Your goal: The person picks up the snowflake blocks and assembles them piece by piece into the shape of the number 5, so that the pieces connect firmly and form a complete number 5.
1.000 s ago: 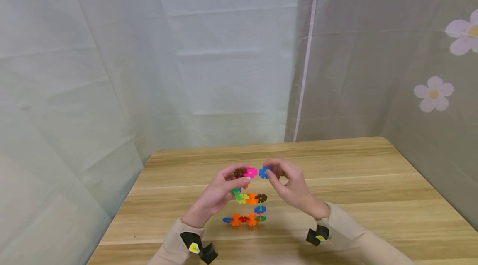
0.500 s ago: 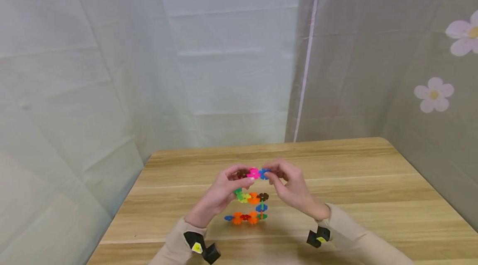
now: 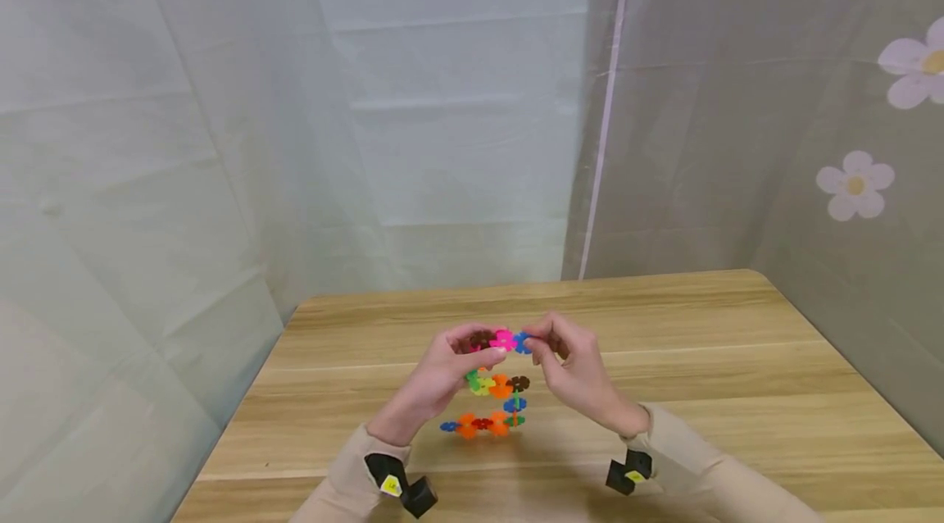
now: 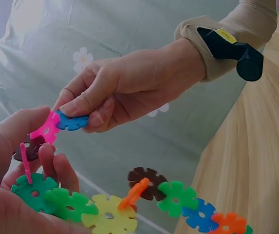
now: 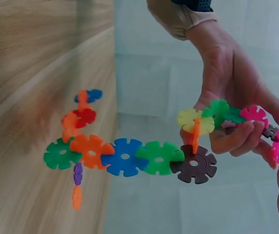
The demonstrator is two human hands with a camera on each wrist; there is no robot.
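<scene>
My left hand [image 3: 431,375] grips the upper end of a chain of coloured notched plastic discs, its thumb over the pink disc [image 3: 504,340] beside a dark brown one [image 4: 28,147]. From the right, my right hand [image 3: 578,367] pinches a blue disc [image 4: 72,122] between thumb and fingers. The edges of the blue and pink discs overlap. Below the hands the chain bends through green, a yellow disc [image 4: 109,214] and a dark brown disc [image 5: 194,165], then down to a bottom row with an orange disc [image 3: 466,425]. Fingers partly hide the upper discs.
The wooden table [image 3: 737,392] spreads beneath and behind the hands. Pale cloth [image 3: 442,138] hangs past its far edge, with a grey flowered sheet [image 3: 701,138] to the right. Each wrist wears a black camera mount [image 3: 401,486].
A gap lay between the pink and blue discs a second ago; now they meet. My left hand has shifted slightly right with the chain, while my right hand has stayed nearly in place.
</scene>
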